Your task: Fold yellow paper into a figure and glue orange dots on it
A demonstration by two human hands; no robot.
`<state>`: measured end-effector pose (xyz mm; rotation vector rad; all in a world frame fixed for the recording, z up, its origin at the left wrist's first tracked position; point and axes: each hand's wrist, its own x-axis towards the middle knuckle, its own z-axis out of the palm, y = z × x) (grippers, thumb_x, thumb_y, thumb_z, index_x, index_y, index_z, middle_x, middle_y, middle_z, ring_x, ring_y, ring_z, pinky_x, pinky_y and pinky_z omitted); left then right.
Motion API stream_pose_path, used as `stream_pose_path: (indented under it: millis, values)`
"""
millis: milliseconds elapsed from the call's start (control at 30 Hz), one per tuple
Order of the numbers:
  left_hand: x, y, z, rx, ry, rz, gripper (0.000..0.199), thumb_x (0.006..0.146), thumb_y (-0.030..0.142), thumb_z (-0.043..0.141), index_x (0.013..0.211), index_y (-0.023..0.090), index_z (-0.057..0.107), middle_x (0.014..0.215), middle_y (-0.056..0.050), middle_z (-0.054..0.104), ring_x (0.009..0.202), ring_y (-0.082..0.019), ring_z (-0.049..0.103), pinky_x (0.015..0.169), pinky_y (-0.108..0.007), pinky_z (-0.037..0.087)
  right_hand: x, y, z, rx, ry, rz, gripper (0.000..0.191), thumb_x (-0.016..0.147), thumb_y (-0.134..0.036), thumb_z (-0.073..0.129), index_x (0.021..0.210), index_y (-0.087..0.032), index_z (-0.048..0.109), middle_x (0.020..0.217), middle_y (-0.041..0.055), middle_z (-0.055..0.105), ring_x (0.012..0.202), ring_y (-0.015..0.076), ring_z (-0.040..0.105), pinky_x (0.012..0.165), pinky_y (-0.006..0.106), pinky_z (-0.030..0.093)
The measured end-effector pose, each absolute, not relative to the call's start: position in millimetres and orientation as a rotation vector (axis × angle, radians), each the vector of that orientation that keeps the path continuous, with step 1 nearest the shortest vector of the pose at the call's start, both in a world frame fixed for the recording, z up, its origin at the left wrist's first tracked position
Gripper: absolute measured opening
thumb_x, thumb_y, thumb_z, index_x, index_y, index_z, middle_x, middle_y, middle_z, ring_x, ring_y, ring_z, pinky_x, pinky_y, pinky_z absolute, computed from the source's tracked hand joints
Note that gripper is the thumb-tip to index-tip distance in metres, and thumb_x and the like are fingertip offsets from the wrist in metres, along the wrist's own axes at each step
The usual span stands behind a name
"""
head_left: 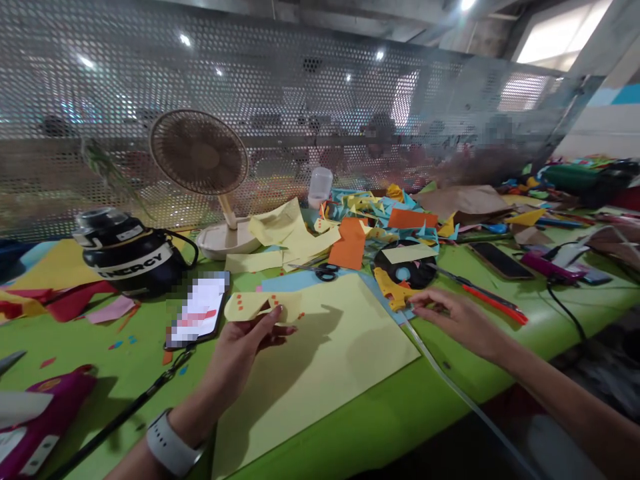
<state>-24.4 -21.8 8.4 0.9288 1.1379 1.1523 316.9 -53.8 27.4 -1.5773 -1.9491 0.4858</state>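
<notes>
My left hand (250, 340) pinches a pale yellow paper cutout (245, 307) marked with small orange dots, held above a large pale yellow sheet (320, 373). The sheet lies flat and carries the shadow of the hand. To the right, a yellow glue gun (394, 291) rests by the sheet's upper right edge, over blue paper. The fingers of my right hand (445, 313) are curled together at its handle end, where a pale cord (450, 380) runs toward me. Behind the sheet lie dark scissors (325, 271) and a black disc (425, 272) with a paper strip (407, 252) on it.
Left of the sheet are a phone (200, 307) with a lit screen, a black jug (135, 257) and a purple device (50, 413). A fan (200, 153) and heaped paper scraps (380, 210) stand behind. An orange-handled cutter (495, 303) and another phone (500, 260) lie right.
</notes>
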Motion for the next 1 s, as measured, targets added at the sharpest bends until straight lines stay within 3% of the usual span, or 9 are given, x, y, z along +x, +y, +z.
stream_pose_path:
  millis: [100, 200, 333, 500, 667, 800, 1000]
  values:
    - [-25, -21, 6, 0.931, 1.134, 1.149, 0.032, 0.058, 0.036, 0.082, 0.077, 0.013, 0.07, 0.073, -0.005, 0.073, 0.066, -0.019, 0.07, 0.057, -0.023, 0.054, 321, -46, 21, -1.61, -2.035, 0.094, 0.032, 0.088, -0.03, 0.043, 0.115, -0.02, 0.059, 0.115, 0.0107, 0.062, 0.106, 0.0255, 0.058, 0.09, 0.041, 0.046]
    - [-25, -21, 5, 0.936, 1.132, 1.154, 0.033, 0.057, 0.038, 0.082, 0.076, 0.013, 0.07, 0.071, -0.006, 0.073, 0.066, -0.019, 0.07, 0.057, -0.024, 0.055, 325, -44, 14, -1.722, -2.219, -0.235, 0.045, 0.08, -0.016, 0.042, 0.122, -0.018, 0.056, 0.117, 0.013, 0.061, 0.108, 0.0287, 0.057, 0.091, 0.046, 0.045]
    - [-24, -23, 7, 0.976, 1.15, 1.112, 0.035, 0.059, 0.039, 0.081, 0.08, 0.013, 0.071, 0.077, -0.008, 0.074, 0.069, -0.022, 0.07, 0.059, -0.027, 0.056, 326, -50, 10, -1.74, -2.265, -0.456, 0.05, 0.081, -0.014, 0.039, 0.128, -0.02, 0.052, 0.122, 0.0107, 0.059, 0.11, 0.0274, 0.056, 0.09, 0.043, 0.046]
    - [-24, -25, 7, 1.019, 1.125, 1.103, 0.036, 0.059, 0.04, 0.08, 0.079, 0.012, 0.071, 0.079, -0.01, 0.074, 0.069, -0.023, 0.07, 0.061, -0.028, 0.056, 324, -43, 9, -1.799, -2.367, -0.451, 0.052, 0.075, -0.011, 0.043, 0.126, -0.017, 0.053, 0.119, 0.013, 0.06, 0.104, 0.0281, 0.057, 0.086, 0.042, 0.048]
    - [-26, -22, 2, 1.04, 1.109, 1.086, 0.036, 0.06, 0.038, 0.08, 0.081, 0.011, 0.07, 0.073, -0.009, 0.073, 0.067, -0.022, 0.07, 0.061, -0.028, 0.056, 316, -29, 13, -1.833, -2.48, -0.348, 0.056, 0.07, -0.002, 0.043, 0.124, -0.014, 0.056, 0.101, 0.0125, 0.062, 0.093, 0.0253, 0.057, 0.081, 0.036, 0.048]
    - [-26, -21, 2, 1.044, 1.093, 1.103, 0.034, 0.062, 0.038, 0.079, 0.082, 0.012, 0.069, 0.076, -0.008, 0.074, 0.071, -0.021, 0.071, 0.064, -0.027, 0.057, 312, -27, 13, -1.816, -2.37, -0.403, 0.049, 0.074, -0.005, 0.044, 0.12, -0.01, 0.059, 0.094, 0.0134, 0.058, 0.092, 0.0267, 0.055, 0.084, 0.038, 0.046]
    - [-26, -20, 3, 1.049, 1.101, 1.092, 0.036, 0.061, 0.036, 0.08, 0.083, 0.012, 0.067, 0.08, -0.01, 0.074, 0.076, -0.024, 0.071, 0.064, -0.029, 0.057, 316, -34, 9, -1.744, -2.184, -0.374, 0.051, 0.073, -0.008, 0.045, 0.121, -0.015, 0.058, 0.094, 0.0103, 0.057, 0.094, 0.0255, 0.055, 0.087, 0.04, 0.046]
